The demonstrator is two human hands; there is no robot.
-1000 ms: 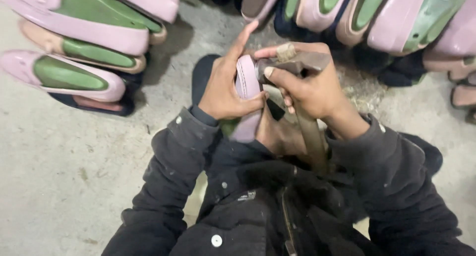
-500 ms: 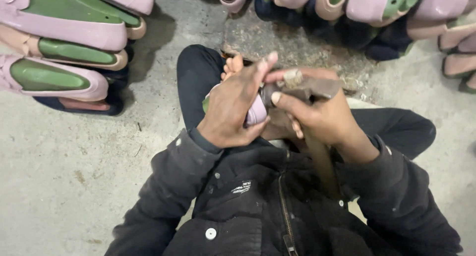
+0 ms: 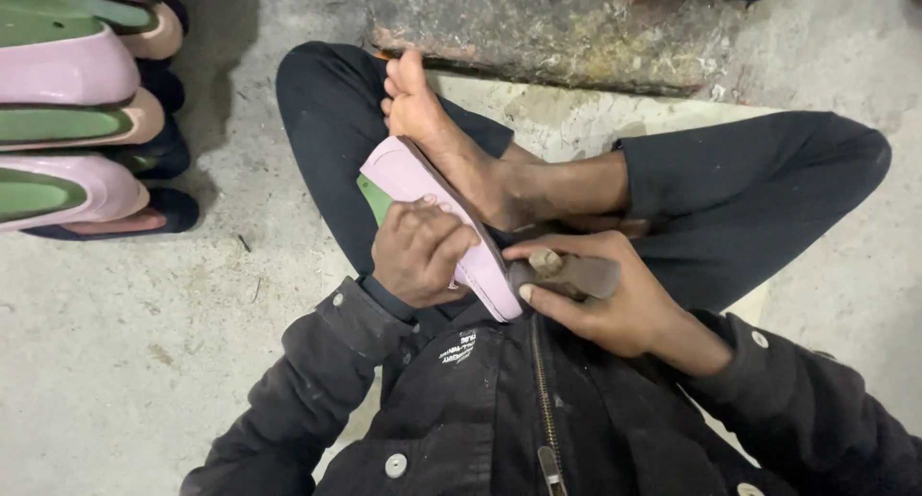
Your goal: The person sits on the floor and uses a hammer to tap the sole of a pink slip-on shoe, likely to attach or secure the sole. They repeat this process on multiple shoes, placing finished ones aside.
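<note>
A pink shoe on a green last [image 3: 423,193] lies across my lap, braced against my bare foot [image 3: 432,121]. My left hand [image 3: 418,251] grips its side, fingers curled over the pink upper. My right hand [image 3: 600,299] is closed around a worn brown tool [image 3: 571,273], whose end rests against the rear end of the shoe. I sit cross-legged on the floor in dark trousers and a dark jacket.
Several pink shoes on green lasts [image 3: 67,121] are stacked at the left edge. A rough stone slab [image 3: 557,25] lies ahead of my feet on the concrete floor [image 3: 144,342]. A pale sheet [image 3: 576,121] lies under my legs.
The view has tilted down, so the row of shoes at the top has left the frame. The shoe has come down from upright in front of me to lying across my lap against my foot.
</note>
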